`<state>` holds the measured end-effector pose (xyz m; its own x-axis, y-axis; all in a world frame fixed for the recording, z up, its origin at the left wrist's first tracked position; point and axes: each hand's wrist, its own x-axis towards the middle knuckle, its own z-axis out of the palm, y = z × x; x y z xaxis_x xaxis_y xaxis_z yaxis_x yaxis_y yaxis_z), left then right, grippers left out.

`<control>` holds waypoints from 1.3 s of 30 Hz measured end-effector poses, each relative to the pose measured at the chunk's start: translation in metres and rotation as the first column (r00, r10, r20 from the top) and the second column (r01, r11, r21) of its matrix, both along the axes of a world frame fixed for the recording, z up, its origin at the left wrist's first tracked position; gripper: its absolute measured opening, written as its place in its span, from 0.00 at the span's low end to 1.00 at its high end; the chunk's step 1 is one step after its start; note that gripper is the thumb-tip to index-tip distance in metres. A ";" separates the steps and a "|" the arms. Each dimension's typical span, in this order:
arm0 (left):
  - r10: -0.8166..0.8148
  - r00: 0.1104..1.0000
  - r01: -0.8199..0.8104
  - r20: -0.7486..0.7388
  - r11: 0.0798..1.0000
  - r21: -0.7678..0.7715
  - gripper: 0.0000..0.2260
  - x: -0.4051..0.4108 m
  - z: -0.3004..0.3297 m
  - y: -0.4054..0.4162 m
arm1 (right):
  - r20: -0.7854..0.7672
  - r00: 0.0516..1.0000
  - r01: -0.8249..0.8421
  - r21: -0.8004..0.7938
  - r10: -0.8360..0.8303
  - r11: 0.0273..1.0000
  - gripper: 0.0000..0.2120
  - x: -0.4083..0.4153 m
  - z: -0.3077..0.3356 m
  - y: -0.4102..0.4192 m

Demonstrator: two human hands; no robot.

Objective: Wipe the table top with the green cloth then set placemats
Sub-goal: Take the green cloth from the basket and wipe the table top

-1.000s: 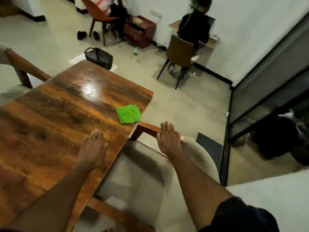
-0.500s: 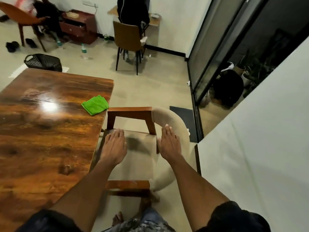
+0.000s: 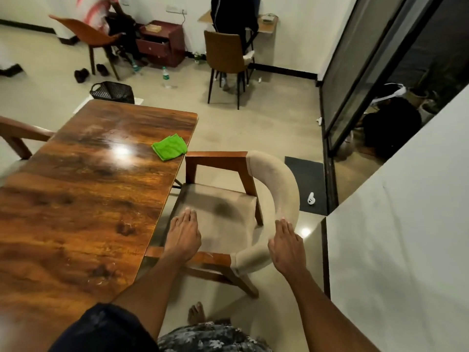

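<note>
A folded green cloth (image 3: 169, 147) lies near the far right edge of the glossy brown wooden table (image 3: 76, 199). Neither hand touches the cloth. My left hand (image 3: 183, 235) hovers flat, fingers straight, over the seat and near armrest of a beige armchair (image 3: 281, 179) beside the table. My right hand (image 3: 286, 246) is flat with fingers straight against the chair's curved padded back. No placemats are in view.
The armchair stands at the table's right side, and another wooden chair arm (image 3: 17, 130) shows at the far left. A black basket (image 3: 113, 92) sits on the floor beyond the table. A white wall (image 3: 406, 224) and glass door are close on the right. A person sits at a desk at the back.
My left hand left the table edge and moved over the chair seat. My right hand shifted along the chair back. The view swung so the table and cloth now sit further left.
</note>
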<state>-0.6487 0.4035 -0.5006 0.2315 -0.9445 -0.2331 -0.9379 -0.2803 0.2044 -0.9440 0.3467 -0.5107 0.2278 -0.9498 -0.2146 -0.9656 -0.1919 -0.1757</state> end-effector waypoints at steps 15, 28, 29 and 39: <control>0.131 0.991 -0.127 -0.032 0.985 0.113 0.30 -0.148 -0.017 0.097 | -0.012 0.999 -0.038 0.126 0.040 0.991 0.27 -0.153 -0.046 0.087; 0.108 0.993 -0.103 -0.040 0.988 0.113 0.29 -0.152 -0.028 0.067 | -0.027 0.999 -0.043 0.099 0.046 0.994 0.28 -0.158 -0.034 0.057; 0.091 0.995 -0.085 -0.044 0.990 0.114 0.30 -0.154 -0.029 0.059 | -0.046 0.998 -0.031 0.093 0.036 0.995 0.28 -0.163 -0.033 0.052; 0.030 0.997 -0.022 -0.076 0.994 0.111 0.29 -0.149 -0.027 -0.007 | -0.103 0.995 0.005 0.053 0.001 0.999 0.28 -0.160 -0.010 -0.010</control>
<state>-0.7974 0.3963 -0.5278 0.2329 -0.9062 -0.3531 -0.9126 -0.3291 0.2427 -1.1036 0.3370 -0.5205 0.2002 -0.9369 -0.2866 -0.9794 -0.1832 -0.0852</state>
